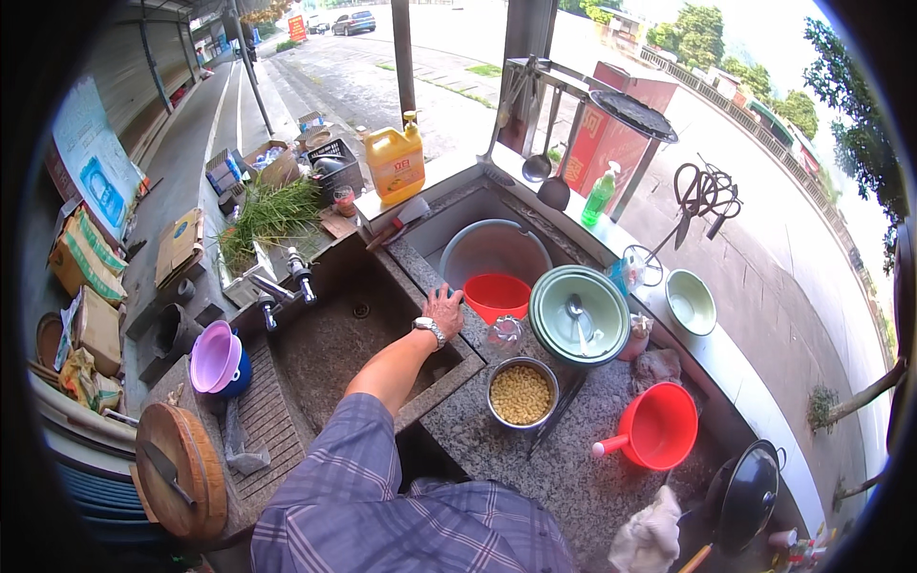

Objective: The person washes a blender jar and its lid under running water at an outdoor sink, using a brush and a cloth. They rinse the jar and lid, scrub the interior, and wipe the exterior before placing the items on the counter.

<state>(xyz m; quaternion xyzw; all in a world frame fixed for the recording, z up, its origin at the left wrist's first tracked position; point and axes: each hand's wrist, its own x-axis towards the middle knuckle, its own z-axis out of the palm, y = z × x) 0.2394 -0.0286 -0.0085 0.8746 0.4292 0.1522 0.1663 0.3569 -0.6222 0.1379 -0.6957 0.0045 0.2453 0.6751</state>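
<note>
My left hand [443,311], a watch on its wrist, rests back up on the stone ledge [466,351] between the sink [358,296] and the counter. Its fingers are stretched out, and nothing shows in them. Close to the fingertips stands a red basin [497,294] inside a large grey basin [492,246]. A clear glass-like item [505,331] lies just to the right of the hand. Nearer to me is a metal pot of yellow beans [521,394]. Stacked pale green bowls [554,320] with a spoon [577,310] stand farther right. My right hand is out of view.
A red dipper [662,427], white cloth [647,537] and black wok-like pan [750,497] are at right. Left are taps [301,277], a purple bowl [216,358] and a round chopping board [191,468] carrying a cleaver [165,468]. A yellow pump jug [394,162] stands behind.
</note>
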